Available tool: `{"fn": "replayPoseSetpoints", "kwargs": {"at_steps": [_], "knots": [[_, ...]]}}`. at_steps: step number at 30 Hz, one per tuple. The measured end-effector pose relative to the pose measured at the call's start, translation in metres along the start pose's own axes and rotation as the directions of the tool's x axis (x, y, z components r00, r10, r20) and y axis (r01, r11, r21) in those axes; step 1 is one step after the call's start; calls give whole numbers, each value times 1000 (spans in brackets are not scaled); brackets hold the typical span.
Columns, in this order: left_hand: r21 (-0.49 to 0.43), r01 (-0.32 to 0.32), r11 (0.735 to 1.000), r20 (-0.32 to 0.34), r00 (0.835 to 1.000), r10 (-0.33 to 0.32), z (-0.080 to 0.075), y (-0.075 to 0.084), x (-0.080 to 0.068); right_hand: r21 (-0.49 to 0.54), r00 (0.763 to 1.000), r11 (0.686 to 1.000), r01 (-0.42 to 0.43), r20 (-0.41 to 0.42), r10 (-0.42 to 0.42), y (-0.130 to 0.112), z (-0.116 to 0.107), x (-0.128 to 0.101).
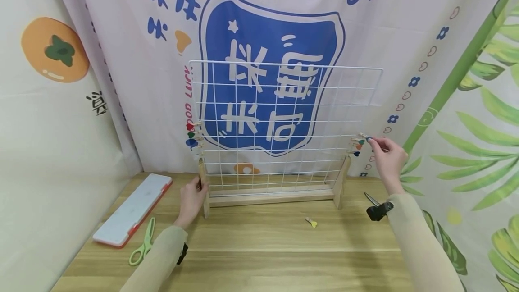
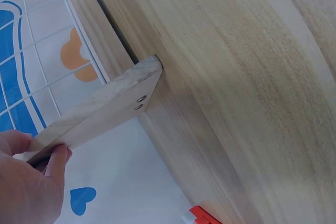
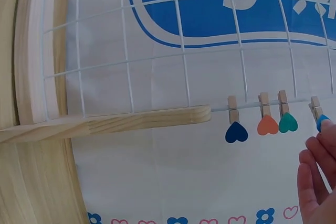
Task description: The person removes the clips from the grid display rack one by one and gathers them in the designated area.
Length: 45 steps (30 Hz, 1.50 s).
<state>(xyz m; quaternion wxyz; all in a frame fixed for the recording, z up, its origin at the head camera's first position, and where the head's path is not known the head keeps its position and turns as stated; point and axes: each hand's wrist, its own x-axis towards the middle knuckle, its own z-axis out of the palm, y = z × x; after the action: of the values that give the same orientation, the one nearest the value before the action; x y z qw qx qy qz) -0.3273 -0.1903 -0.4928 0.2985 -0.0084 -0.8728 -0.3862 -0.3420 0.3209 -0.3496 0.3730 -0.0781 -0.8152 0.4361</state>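
Observation:
A white wire grid (image 1: pixel 284 65) stands upright in a wooden stand (image 1: pixel 271 200). My left hand (image 1: pixel 191 197) grips the stand's left side post (image 2: pixel 100 106), thumb and fingers on either side. At the grid's right edge, my right hand (image 1: pixel 390 159) pinches a small wooden clothespin with a blue heart (image 3: pixel 322 121), its tip right at the edge wire. Below it on that edge hang clothespins with a green heart (image 3: pixel 288 123), an orange heart (image 3: pixel 268 124) and a navy heart (image 3: pixel 236 132). Red (image 1: pixel 189 127), green and blue heart clothespins line the left edge.
A yellow heart clothespin (image 1: pixel 312 223) lies on the table before the stand. Green-handled scissors (image 1: pixel 142 249) and a flat white box with red edges (image 1: pixel 134 211) lie at the left. A pointed metal tool (image 1: pixel 371 199) shows beside the right wrist. Printed curtains hang behind.

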Motion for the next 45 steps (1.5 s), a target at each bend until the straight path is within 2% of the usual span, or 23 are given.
{"fn": "replayPoseSetpoints", "kwargs": {"at_steps": [7, 11, 17, 27, 34, 45], "knots": [[0, 0, 1000, 4, 1000, 0, -2, 1, 0, 19, 998, 999, -44, 46, 43, 3, -7, -24], [-3, 2, 1000, 0, 1000, -2, -3, 2, -1, 1, 998, 1000, -17, 66, 17, 11, -7, -45], [-3, 5, 1000, 5, 1000, -5, -3, 5, -1, -16, 992, 1000, 25, 126, -23, 35, 2, -86], [2, 11, 1000, 4, 1000, -11, -4, 5, -1, 10, 964, 999, 38, 262, -40, 60, 24, -144], [-3, 18, 1000, 10, 1000, -18, -5, 6, -1, -56, 943, 992, 115, 321, -92, 87, 41, -161], [-3, 15, 1000, 11, 1000, -15, -4, 4, -1, -145, 904, 984, 106, 426, -34, 102, 53, -170]]}}
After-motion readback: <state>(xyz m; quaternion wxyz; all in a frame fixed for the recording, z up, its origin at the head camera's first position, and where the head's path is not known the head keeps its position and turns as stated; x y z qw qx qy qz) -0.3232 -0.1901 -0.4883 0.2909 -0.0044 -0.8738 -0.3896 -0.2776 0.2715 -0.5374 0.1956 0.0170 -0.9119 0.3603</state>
